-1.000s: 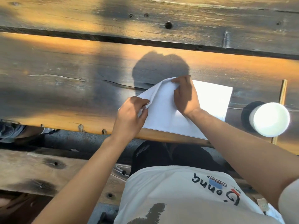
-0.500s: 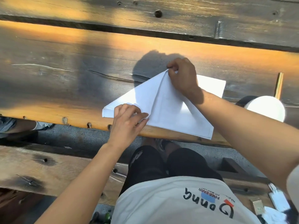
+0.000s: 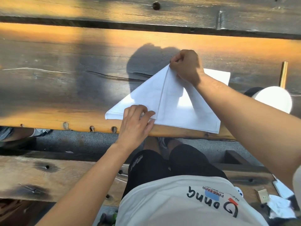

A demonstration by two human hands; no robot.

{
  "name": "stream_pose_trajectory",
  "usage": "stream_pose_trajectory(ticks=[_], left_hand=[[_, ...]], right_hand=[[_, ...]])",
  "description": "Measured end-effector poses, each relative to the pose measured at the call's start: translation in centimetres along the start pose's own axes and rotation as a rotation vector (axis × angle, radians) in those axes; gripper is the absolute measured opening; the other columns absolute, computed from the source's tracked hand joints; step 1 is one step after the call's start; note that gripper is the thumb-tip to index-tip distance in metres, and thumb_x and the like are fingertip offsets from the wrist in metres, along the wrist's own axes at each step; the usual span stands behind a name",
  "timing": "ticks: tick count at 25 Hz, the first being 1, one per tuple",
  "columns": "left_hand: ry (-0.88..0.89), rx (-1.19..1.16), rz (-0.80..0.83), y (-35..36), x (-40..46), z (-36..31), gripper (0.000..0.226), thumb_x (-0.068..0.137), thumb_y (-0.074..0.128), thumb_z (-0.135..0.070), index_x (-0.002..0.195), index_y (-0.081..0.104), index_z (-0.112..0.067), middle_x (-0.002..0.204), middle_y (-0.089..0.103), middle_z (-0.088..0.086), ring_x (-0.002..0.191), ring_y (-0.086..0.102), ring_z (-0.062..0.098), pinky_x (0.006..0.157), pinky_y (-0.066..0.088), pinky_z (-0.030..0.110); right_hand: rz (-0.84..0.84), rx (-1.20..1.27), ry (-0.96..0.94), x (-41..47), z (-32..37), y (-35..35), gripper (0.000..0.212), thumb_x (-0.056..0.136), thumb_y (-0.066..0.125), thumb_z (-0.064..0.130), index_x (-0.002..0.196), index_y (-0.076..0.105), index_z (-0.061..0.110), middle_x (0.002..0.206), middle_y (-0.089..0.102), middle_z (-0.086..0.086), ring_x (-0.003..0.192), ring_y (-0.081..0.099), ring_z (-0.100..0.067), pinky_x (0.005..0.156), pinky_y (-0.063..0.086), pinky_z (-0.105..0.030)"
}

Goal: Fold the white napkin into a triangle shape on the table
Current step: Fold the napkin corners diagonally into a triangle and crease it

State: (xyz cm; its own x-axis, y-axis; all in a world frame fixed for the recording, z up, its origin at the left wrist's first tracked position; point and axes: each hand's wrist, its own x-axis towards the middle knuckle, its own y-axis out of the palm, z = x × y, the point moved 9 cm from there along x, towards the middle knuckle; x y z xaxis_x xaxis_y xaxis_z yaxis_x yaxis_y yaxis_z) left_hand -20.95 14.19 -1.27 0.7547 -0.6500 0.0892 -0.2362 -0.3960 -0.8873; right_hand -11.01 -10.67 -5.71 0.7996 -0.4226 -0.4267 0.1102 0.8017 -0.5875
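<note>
The white napkin lies near the front edge of the dark wooden table, laid out as a broad triangle with its point away from me. A crease runs from that point down to the near edge. My right hand pinches the far point between closed fingers. My left hand presses its fingertips on the near edge, at the foot of the crease. One corner of the napkin sticks out to the right, behind my right wrist.
A white cup stands on the table at the right, beside a thin wooden stick. A gap runs between the planks farther back. Below the table edge are my knees and a wooden bench.
The bunched left part of the napkin has been spread out to the left and flattened. My right hand carried the top corner farther away; my left hand slid down to the near edge.
</note>
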Motion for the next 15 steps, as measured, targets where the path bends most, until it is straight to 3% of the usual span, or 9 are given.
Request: stream_pose_trajectory(ticks=[2, 6, 12, 15], left_hand=[[0.016, 0.020, 0.009, 0.3, 0.1, 0.3, 0.022, 0.088, 0.077, -0.019, 0.108, 0.075, -0.012, 0.105, 0.065, 0.009, 0.103, 0.053, 0.027, 0.089, 0.042, 0.044], [0.063, 0.022, 0.060, 0.9, 0.3, 0.5, 0.013, 0.090, 0.075, -0.021, 0.102, 0.078, -0.016, 0.101, 0.067, 0.004, 0.100, 0.057, 0.029, 0.089, 0.040, 0.044], [0.046, 0.018, 0.092, 1.4, 0.9, -0.2, 0.007, 0.089, 0.075, -0.019, 0.094, 0.080, -0.017, 0.092, 0.067, 0.002, 0.090, 0.060, 0.031, 0.083, 0.038, 0.045], [0.107, -0.038, 0.089, 1.6, 1.0, -1.2, 0.003, 0.090, 0.074, -0.015, 0.091, 0.078, -0.014, 0.089, 0.066, 0.003, 0.086, 0.058, 0.030, 0.080, 0.040, 0.044]], right_hand=[[0.000, -0.011, 0.004, -0.1, 0.0, -0.1, 0.014, 0.086, 0.057, 0.011, 0.083, 0.071, 0.015, 0.070, 0.062, 0.012, 0.053, 0.057, -0.002, 0.039, 0.039, -0.011], [0.002, 0.032, 0.036, -0.4, -0.4, 0.2, 0.014, 0.085, 0.056, 0.012, 0.085, 0.070, 0.010, 0.069, 0.066, 0.006, 0.046, 0.065, -0.012, 0.037, 0.041, -0.018], [0.004, -0.044, 0.008, -1.0, 0.4, 0.2, 0.013, 0.086, 0.053, 0.014, 0.084, 0.065, 0.018, 0.072, 0.066, 0.008, 0.049, 0.065, -0.011, 0.037, 0.042, -0.019], [-0.024, -0.097, 0.002, -0.8, 0.5, 0.1, 0.014, 0.085, 0.054, 0.016, 0.090, 0.068, 0.015, 0.079, 0.067, 0.008, 0.067, 0.066, -0.015, 0.054, 0.049, -0.024]])
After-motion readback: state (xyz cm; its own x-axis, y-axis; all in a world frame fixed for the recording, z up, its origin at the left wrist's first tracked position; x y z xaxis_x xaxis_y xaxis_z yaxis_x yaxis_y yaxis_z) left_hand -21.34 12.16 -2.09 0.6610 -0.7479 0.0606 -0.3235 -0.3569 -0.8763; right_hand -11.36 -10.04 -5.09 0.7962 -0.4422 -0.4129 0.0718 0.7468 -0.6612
